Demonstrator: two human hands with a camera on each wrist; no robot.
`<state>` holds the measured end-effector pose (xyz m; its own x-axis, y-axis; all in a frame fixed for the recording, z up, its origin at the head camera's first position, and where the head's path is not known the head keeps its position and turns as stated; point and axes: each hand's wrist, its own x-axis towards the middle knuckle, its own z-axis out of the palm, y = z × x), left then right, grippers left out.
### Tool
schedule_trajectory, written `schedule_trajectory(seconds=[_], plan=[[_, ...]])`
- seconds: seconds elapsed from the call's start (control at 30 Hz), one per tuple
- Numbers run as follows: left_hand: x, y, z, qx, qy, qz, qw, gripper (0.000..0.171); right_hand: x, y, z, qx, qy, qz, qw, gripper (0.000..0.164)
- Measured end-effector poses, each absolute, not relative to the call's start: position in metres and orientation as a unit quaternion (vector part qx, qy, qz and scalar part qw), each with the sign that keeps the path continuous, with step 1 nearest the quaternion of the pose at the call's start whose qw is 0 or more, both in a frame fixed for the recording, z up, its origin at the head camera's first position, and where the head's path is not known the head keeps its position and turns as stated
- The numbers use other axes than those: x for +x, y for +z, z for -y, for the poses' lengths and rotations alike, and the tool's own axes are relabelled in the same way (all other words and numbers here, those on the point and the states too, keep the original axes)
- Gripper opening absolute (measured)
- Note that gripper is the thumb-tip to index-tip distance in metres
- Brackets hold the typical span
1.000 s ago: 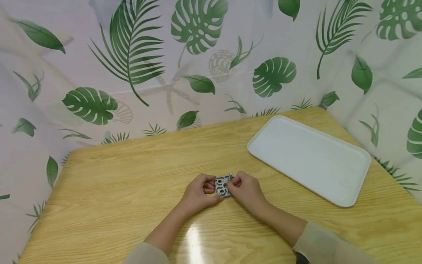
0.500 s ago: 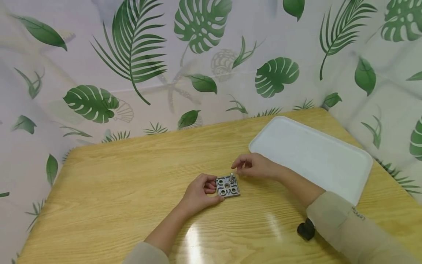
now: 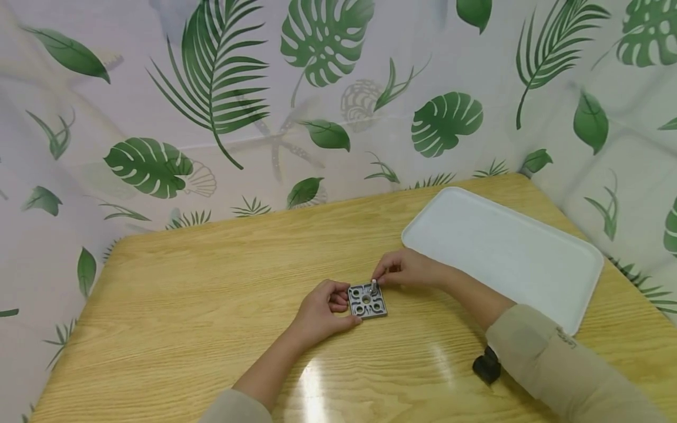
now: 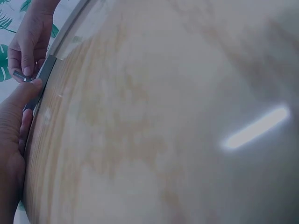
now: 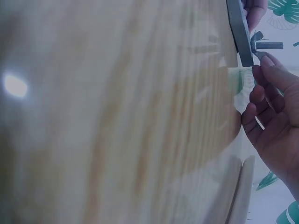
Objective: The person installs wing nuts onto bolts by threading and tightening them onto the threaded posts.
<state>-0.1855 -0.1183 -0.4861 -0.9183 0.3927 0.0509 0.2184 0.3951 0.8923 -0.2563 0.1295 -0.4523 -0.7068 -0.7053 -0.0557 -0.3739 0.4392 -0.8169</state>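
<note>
A square grey metal plate (image 3: 367,301) with several round holes lies on the wooden table. My left hand (image 3: 324,308) grips its left side, thumb at the near edge and fingers at the far left corner. A threaded bolt (image 3: 374,286) stands up from the plate's far right corner. In the right wrist view a wing nut (image 5: 255,43) sits around the bolt's base, close to the plate. My right hand (image 3: 404,267) pinches one wing between thumb and forefinger, its other fingers loosely curled. The left wrist view shows the plate only edge-on, with the bolt partly behind the left thumb.
A white rectangular tray (image 3: 502,247) lies at the right of the table (image 3: 211,282), just beyond my right forearm. A small black device (image 3: 486,365) sits under the right sleeve. A leaf-patterned cloth (image 3: 338,117) stands behind the table.
My right hand moved from over the plate's right side to beyond its far right corner, then came back in to the wing nut. The left hand kept its grip on the plate.
</note>
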Motion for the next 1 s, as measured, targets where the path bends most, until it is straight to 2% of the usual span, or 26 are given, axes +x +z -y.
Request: schedule_trajectory(seconds=[0.17,0.33,0.57,0.8,1.0], plan=[[-0.186,-0.486,0.118,0.187,0.517,-0.831,0.084,0.059,-0.248,-0.452,-0.129,-0.320,-0.410,-0.835,0.181,0.007],[-0.186,-0.487,0.118,0.188,0.514,-0.833,0.084,0.059,-0.236,-0.455,-0.124,-0.305,-0.410,-0.849,0.135,0.005],[-0.186,-0.486,0.118,0.191,0.519,-0.830,0.077,0.059,-0.213,-0.454,-0.109,-0.175,-0.445,-0.873,0.097,0.005],[-0.186,-0.487,0.118,0.184,0.515,-0.833,0.084,0.059,-0.195,-0.456,-0.091,-0.012,-0.508,-0.854,0.107,0.009],[-0.186,-0.487,0.118,0.189,0.511,-0.835,0.081,0.059,-0.184,-0.462,-0.079,0.027,-0.498,-0.866,0.028,0.010]])
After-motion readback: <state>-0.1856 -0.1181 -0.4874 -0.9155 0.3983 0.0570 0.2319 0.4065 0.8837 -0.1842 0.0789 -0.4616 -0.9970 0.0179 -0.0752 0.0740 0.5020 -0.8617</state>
